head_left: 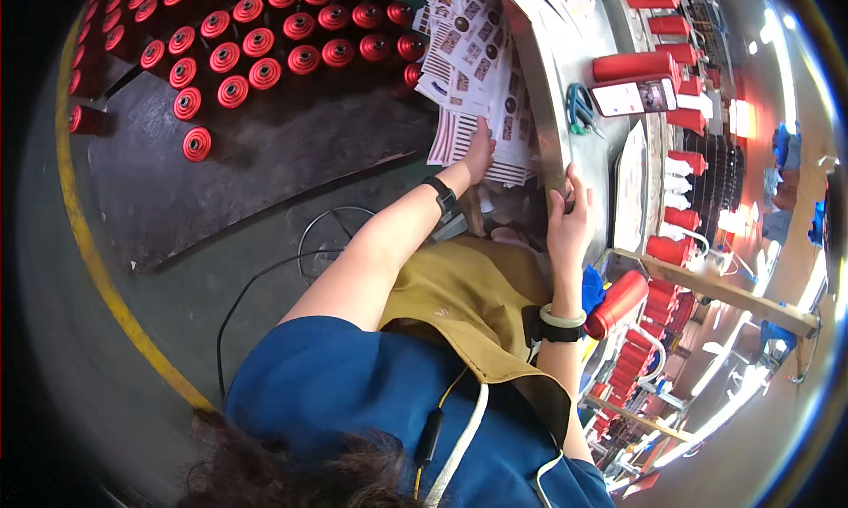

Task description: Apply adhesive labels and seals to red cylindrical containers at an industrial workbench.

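A dark grey floor [177, 309] spread across the left, with a yellow line [104, 265] curving along it. On it lay a wide dark board [291, 141], where rows of red cylinders [197, 143] stood on end, most of them packed toward the far side. A metal-topped workbench [574, 53] ran up the right of the person, who wore a blue shirt [327, 375] and a mustard apron [477, 283].

Printed paper sheets [473, 57] lay overlapping in a spread just left of the bench, between it and the board. A red cylinder [627, 64] lay on its side on the bench, and another [618, 303] sat tilted near the right wrist, just beside a blue cloth [593, 289].

The left hand [480, 152] was on the near part of the sheets, its fingers stretched out and close together; whether they gripped any paper could not be told. The right hand [570, 225] was at the edge of the bench, thumb and forefinger a little apart; what, if anything, it held could not be made out.

A phone [632, 96] with a lit screen leaned against the lying cylinder. Green-handled scissors [580, 109] lay just beside the phone. A black watch [440, 195] circled the left wrist.
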Demonstrator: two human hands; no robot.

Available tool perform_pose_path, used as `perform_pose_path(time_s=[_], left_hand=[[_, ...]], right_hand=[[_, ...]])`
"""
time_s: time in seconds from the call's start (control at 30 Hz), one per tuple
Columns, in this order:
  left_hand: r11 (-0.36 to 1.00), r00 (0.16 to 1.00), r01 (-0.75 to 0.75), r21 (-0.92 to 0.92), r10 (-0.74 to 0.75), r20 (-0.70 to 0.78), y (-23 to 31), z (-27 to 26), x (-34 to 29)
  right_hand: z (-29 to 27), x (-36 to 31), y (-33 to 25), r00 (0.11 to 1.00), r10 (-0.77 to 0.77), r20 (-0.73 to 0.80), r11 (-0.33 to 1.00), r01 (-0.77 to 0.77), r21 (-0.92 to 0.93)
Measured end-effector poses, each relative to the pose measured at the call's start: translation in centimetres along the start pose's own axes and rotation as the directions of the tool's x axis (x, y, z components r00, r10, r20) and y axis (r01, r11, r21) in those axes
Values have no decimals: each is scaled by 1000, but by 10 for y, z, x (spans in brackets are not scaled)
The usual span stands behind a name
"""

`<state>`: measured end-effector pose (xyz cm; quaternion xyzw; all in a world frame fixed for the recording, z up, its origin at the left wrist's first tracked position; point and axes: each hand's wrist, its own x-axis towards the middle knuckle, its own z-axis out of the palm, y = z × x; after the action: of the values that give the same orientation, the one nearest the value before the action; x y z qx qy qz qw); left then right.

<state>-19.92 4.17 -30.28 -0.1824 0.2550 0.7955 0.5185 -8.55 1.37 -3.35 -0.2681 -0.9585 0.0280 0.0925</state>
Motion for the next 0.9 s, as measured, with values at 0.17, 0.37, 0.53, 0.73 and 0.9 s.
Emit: perform_pose_path(time_s=[0.17,0.37,0.53,0.73,0.9], left_hand=[[986,989,-99,133,112,-95,-22,-9,39],[971,968,-183,154,205,-144,-26,15,49],[980,995,-95,177,95,9,-27,12,62],[911,966,-205,358,247,-74,-56,48,104],[938,938,-345,-26,345,-30,-32,38,143]], right_hand=[[6,0,-3,999,-51,-18,998,51,31],[6,-1,1,997,-47,-55,999,48,20],[7,-3,6,995,-34,-94,999,35,4],[11,-3,12,984,-49,-172,999,50,0],[15,-1,-2,985,-62,-158,998,65,14]])
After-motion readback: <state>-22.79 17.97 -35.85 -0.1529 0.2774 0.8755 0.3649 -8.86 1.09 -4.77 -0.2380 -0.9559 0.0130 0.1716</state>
